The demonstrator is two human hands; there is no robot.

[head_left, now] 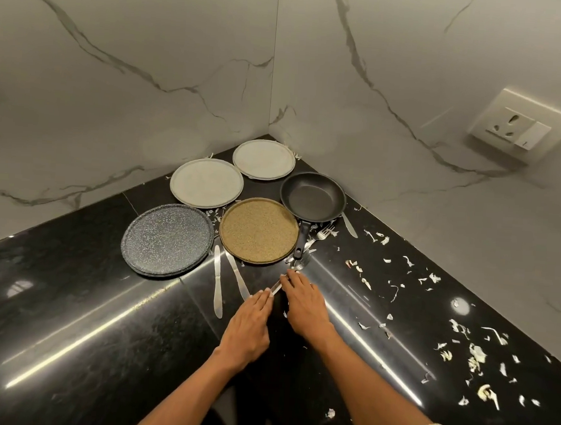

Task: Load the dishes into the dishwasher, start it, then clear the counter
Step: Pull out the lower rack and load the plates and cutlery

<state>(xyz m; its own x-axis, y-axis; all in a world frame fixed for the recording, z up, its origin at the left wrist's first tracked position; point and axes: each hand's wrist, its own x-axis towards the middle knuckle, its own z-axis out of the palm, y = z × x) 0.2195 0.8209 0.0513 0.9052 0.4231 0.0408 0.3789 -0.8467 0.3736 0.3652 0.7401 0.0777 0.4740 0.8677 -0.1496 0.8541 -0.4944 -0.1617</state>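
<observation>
Near the table's back corner, both hands met on a fork (281, 286): left hand (249, 325) flat at its handle, right hand (305, 301) seemingly pinching mid-shaft, tines pointing toward the pan (312, 198).

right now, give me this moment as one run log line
stage: gathering cutlery | left hand: on fork handle | right hand: on same fork | plates, pan, knives: on counter | scraps: uncleared

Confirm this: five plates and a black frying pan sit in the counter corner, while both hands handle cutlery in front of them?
Not quite: the head view shows four plates, not five: two pale grey, one dark speckled, one gold. The frying pan and both hands on cutlery are right.
</observation>
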